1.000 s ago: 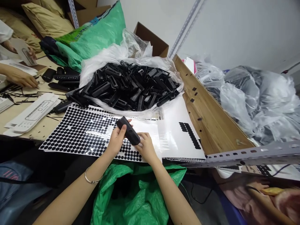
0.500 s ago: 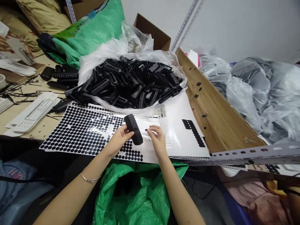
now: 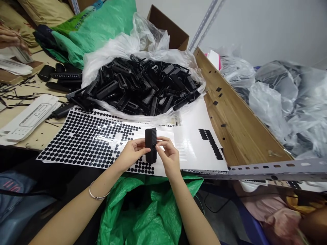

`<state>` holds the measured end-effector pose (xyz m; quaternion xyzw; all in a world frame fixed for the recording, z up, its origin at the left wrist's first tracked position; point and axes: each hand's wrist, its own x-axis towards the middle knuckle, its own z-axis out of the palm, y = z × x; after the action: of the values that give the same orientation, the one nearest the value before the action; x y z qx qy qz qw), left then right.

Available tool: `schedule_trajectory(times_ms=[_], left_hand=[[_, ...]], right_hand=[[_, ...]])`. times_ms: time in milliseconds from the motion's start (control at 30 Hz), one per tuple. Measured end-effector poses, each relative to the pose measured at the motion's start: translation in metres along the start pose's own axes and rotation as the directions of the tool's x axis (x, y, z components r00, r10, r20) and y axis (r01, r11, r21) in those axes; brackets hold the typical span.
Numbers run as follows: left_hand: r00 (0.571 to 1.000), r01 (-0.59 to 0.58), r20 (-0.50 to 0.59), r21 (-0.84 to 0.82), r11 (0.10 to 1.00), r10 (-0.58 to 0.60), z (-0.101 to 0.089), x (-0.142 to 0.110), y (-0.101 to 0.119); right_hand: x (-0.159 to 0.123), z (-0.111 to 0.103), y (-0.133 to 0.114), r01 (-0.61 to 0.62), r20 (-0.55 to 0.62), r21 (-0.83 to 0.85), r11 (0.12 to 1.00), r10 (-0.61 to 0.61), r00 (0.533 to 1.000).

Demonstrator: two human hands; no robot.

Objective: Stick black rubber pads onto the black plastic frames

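My left hand [image 3: 131, 153] grips a black ribbed plastic casing [image 3: 150, 145] by its left side, thumb in front, holding it nearly upright above the sheets. At the casing's right side is my right hand [image 3: 168, 154], thumb and fingers pinched against its edge. The small round black sticker at those fingertips is mostly hidden now. Under both hands lies a white sheet of round black stickers [image 3: 84, 139], with gaps in its rows towards the right. Behind it, a clear plastic bag [image 3: 92, 64] lies open, heaped with black plastic casings [image 3: 143, 85].
A wooden board [image 3: 230, 119] and a perforated metal rail [image 3: 258, 169] border the right. An open green sack [image 3: 143, 211] hangs below the table edge. Printed white panels [image 3: 30, 117] lie left. Another person's hand [image 3: 10, 37] is at far left. Plastic-wrapped goods [image 3: 278, 98] fill the right.
The right hand has brought the sticker from beside the casing to its right edge. My left hand has turned the casing from a slant to nearly upright. The view has shifted slightly.
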<state>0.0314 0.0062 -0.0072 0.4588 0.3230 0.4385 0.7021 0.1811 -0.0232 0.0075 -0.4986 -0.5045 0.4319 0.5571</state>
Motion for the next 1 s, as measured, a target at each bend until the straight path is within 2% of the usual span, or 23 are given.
schedule_trajectory(times_ms=[467, 1000], left_hand=[[1.000, 0.002, -0.021, -0.025, 1.000, -0.002, 0.0029, -0.0017, 0.0052], [0.998, -0.004, -0.065, -0.004, 1.000, 0.004, 0.0018, -0.0034, 0.0037]], right_hand=[[-0.0026, 0.0024, 0.0021, 0.064, -0.038, -0.005, 0.998, -0.064, 0.997], [-0.0054, 0.0087, 0.0042, 0.050, -0.083, -0.009, 0.999, -0.051, 0.995]])
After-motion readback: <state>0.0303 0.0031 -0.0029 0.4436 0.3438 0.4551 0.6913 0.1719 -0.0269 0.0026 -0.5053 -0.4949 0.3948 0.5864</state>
